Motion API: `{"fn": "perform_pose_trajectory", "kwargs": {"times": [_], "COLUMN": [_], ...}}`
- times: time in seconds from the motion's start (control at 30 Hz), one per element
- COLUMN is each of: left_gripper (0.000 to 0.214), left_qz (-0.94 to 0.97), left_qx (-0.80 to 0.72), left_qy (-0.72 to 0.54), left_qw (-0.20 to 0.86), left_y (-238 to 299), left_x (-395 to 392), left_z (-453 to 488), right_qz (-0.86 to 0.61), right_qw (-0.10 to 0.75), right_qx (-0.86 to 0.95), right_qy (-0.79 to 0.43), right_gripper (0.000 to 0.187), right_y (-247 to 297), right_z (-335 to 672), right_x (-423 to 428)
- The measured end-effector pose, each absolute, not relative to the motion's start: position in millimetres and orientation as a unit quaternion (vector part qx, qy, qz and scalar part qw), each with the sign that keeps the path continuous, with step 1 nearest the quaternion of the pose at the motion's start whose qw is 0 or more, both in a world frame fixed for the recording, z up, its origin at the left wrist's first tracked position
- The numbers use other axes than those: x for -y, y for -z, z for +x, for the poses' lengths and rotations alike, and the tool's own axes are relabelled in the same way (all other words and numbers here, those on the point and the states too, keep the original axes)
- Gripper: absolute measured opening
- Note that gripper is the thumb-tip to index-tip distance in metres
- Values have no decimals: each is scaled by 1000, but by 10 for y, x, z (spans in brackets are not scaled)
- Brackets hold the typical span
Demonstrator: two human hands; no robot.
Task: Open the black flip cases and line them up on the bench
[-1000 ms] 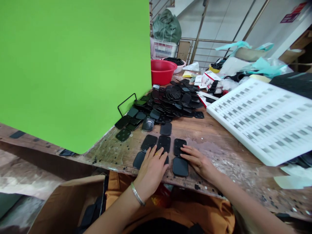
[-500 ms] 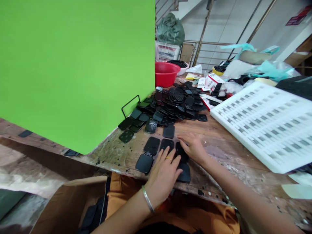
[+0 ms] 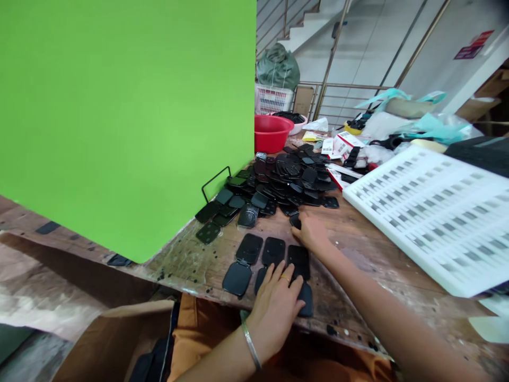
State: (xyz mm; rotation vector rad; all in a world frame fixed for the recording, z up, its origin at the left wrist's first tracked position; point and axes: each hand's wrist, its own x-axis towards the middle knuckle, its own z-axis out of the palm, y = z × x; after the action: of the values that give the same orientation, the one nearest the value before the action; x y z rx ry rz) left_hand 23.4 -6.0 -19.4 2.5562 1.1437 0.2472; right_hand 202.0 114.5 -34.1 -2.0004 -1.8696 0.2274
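**Slips are threatening at your fingertips and near the table edge**

Your left hand (image 3: 280, 305) is lying open, fingers spread, over the lower halves of the middle case (image 3: 273, 250) and right case (image 3: 298, 261). If it is pressing unevenly, both could be skewing or sliding toward the near edge of the table (image 3: 189, 260).

Your right hand (image 3: 312, 231) is pinching a black piece (image 3: 295, 220) at the near side of the pile (image 3: 284, 178); how firmly you are gripping cannot be told, and a shallow hold could be letting it slip.

The left case (image 3: 237, 278) is lying unfolded, just left of your left hand, where a sideways sweep could be knocking it crooked.

Farther out, the pile is overlapping loosely; tugging at a trapped piece could be sending others sliding nearer. On the right, the white tray (image 3: 441, 223) is sitting near your right forearm, and a wide swing could be bumping it.
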Motion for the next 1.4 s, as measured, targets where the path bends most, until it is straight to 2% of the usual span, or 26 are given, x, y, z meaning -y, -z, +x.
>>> {"fn": "perform_pose_trajectory", "kwargs": {"times": [0.17,0.3,0.4,0.57,0.73,0.87,1.07,1.4], "left_gripper": [42,42,42,42,42,42,42,44], "left_qz": [898,899,901,903,907,909,911,914], "left_qx": [-396,-393,-390,-391,-390,-387,-388,-383], "left_qy": [-104,-115,-113,-107,-88,-84,-72,-75], "left_qw": [163,157,152,143,135,130,121,109], "left_y": [278,301,286,257,221,198,174,181], "left_x": [44,36,32,20,9,5,8,24], "left_z": [214,202,207,233,256,258,272,276], "right_qz": [-744,-703,-658,-529,-493,-538,-585,-557], "right_qw": [243,297,351,415,353,309,194,157], "right_qx": [607,602,609,701,764,759,767,802], "right_qy": [-136,-235,-269,-238,-220,-197,-178,-149], "right_gripper": [51,27,27,19,28,37,75,89], "right_y": [409,320,212,312,598,576,474,496], "right_z": [2458,2792,2948,3028,3097,3054,2857,2682], "right_x": [-1133,-981,-733,-207,184,334,416,415]}}
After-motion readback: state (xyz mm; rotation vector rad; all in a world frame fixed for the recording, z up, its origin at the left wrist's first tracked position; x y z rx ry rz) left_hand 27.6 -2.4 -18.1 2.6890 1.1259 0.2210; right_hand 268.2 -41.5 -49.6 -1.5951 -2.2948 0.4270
